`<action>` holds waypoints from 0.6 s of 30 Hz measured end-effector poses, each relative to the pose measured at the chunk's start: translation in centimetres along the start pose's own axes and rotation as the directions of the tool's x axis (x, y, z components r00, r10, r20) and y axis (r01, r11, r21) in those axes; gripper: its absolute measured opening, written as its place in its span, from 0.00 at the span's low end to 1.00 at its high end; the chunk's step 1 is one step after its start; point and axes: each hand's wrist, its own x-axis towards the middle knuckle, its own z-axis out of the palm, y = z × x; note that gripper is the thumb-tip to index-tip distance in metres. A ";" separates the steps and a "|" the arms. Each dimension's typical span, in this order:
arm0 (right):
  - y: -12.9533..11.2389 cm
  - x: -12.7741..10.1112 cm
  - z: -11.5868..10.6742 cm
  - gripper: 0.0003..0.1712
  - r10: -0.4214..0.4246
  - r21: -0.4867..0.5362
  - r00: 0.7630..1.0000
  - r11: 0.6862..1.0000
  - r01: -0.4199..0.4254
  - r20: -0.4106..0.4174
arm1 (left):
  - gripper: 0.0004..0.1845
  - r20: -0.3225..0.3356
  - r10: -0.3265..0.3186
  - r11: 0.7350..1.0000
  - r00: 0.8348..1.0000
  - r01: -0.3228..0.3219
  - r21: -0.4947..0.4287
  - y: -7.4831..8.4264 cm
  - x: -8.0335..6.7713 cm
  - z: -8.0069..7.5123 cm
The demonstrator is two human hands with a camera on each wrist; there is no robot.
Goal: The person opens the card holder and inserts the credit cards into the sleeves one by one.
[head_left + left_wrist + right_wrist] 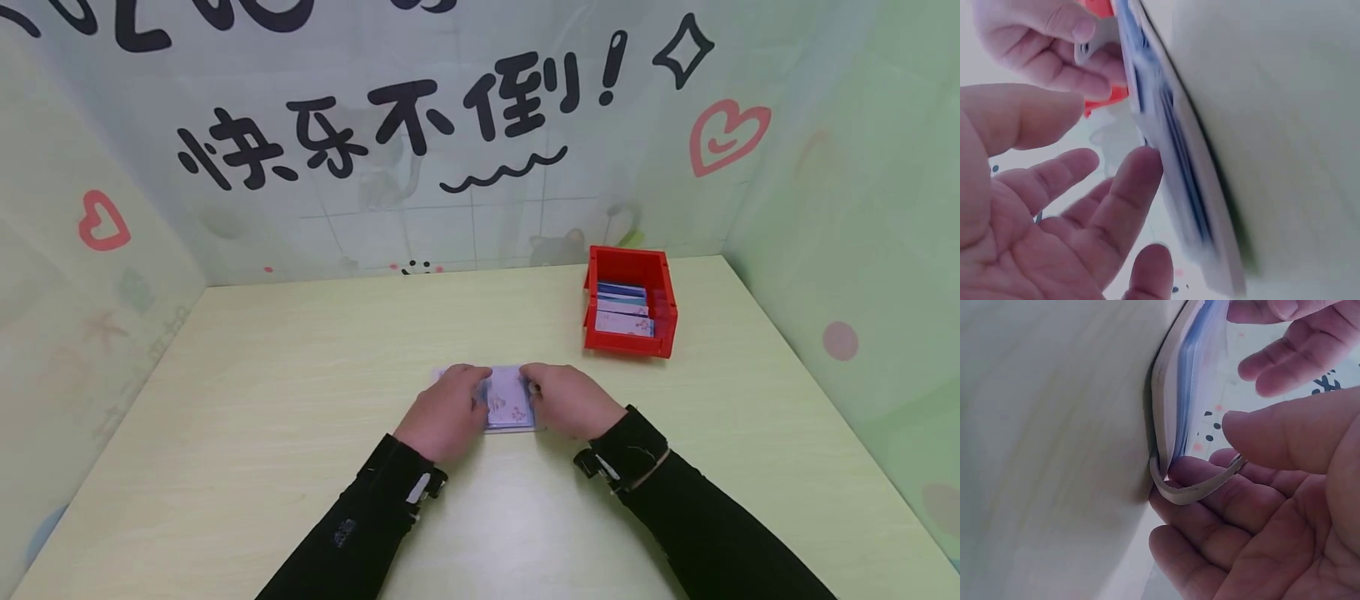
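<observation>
A small pale booklet (pixel 510 404) with a flowered cover lies flat on the light wooden table (pixel 300 350), between both hands. My left hand (pixel 442 412) covers its left part; in the left wrist view its fingers (pixel 1116 206) are fairly straight, one fingertip touching the booklet's edge (pixel 1172 144). My right hand (pixel 570 400) is at the right edge. In the right wrist view a curved white closing tab (pixel 1191 490) of the booklet (pixel 1175 381) rests on its fingers (pixel 1241 506) under the thumb. The left wrist view shows that tab (pixel 1094 44) pinched by the right hand (pixel 1054 44).
A red plastic bin (pixel 630 342) stands at the back right of the table and holds several more small booklets or cards (pixel 625 312) on edge. Printed panel walls close the table in at the back and on both sides.
</observation>
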 end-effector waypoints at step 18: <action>-1.3 1.6 -1.0 0.47 -0.043 -0.101 0.998 0.994 0.046 0.035 | 0.26 0.025 -0.056 0.994 0.998 0.054 0.090 -3.3 -1.5 -2.0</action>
